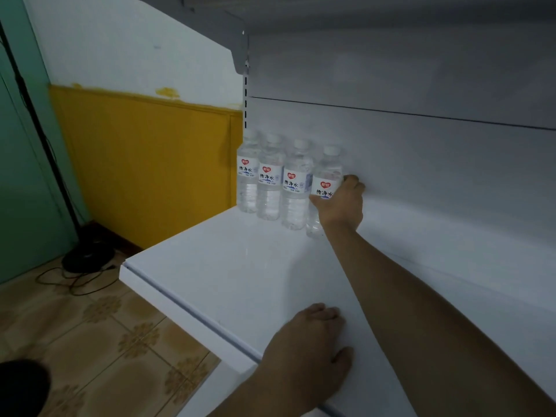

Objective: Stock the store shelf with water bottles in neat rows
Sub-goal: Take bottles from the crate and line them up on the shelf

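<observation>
So there are four small water bottles standing in a row at the back left corner of the white shelf [240,266], right up against the back panel [421,164]. Clear plastic, white caps, white labels with a red heart logo and some blue print. Going left to right: first bottle [248,176], second bottle [270,182], third bottle [296,188], all upright and pretty much touching each other side to side.

The fourth bottle [326,176] is the one at the right end of the row, and the right hand [341,203] is gripping it, fingers wrapped around its label area, thumb showing on the left side of the bottle. The bottle is standing upright with its base down at shelf level, just beside the third one. The right arm is reaching all the way in across the shelf.

The left hand [310,347] is resting palm down near the front edge of the shelf, fingers relaxed and holding nothing, well apart from the bottles.

Off to the left there's a yellow and white wall [144,164], a patterned tile floor [105,341], and a black stand base [88,257] with a cable looping on the floor.
</observation>
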A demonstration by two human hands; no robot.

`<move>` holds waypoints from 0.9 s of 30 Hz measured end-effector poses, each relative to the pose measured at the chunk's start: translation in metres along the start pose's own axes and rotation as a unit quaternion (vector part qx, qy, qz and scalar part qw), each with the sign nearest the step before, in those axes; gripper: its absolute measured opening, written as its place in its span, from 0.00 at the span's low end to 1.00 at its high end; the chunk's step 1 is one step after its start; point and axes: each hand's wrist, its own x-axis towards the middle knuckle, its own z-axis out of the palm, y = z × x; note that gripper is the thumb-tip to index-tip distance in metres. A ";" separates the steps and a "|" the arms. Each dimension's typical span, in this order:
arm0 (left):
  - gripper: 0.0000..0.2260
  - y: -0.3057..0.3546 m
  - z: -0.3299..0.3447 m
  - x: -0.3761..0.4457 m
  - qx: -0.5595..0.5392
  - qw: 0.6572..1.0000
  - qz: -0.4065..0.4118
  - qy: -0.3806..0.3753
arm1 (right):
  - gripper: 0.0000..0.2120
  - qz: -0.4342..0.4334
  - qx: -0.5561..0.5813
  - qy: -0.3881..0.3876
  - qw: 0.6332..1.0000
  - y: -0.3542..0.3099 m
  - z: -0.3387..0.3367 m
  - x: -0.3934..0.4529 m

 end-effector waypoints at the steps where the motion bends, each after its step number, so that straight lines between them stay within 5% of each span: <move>1: 0.37 0.002 -0.001 -0.001 -0.003 1.000 -0.001 0.000 | 0.36 0.001 0.006 -0.013 1.000 0.002 -0.005 -0.001; 6: 0.20 0.010 -0.008 -0.005 -0.037 0.999 -0.036 -0.006 | 0.34 -0.023 0.013 -0.045 0.999 0.017 -0.040 -0.021; 12: 0.21 0.032 -0.011 -0.016 -0.144 0.983 -0.097 0.059 | 0.24 -0.004 0.044 -0.086 0.995 0.041 -0.118 -0.072; 15: 0.20 0.064 -0.016 -0.019 -0.177 0.977 -0.055 0.109 | 0.22 0.008 0.051 -0.082 0.995 0.064 -0.176 -0.110; 21: 0.18 0.174 -0.003 -0.022 -0.276 0.956 0.061 0.081 | 0.21 0.079 0.030 0.027 0.996 0.113 -0.321 -0.178; 27: 0.19 0.315 0.041 -0.064 -0.286 0.925 0.248 -0.013 | 0.20 0.160 -0.006 0.221 0.962 0.157 -0.480 -0.264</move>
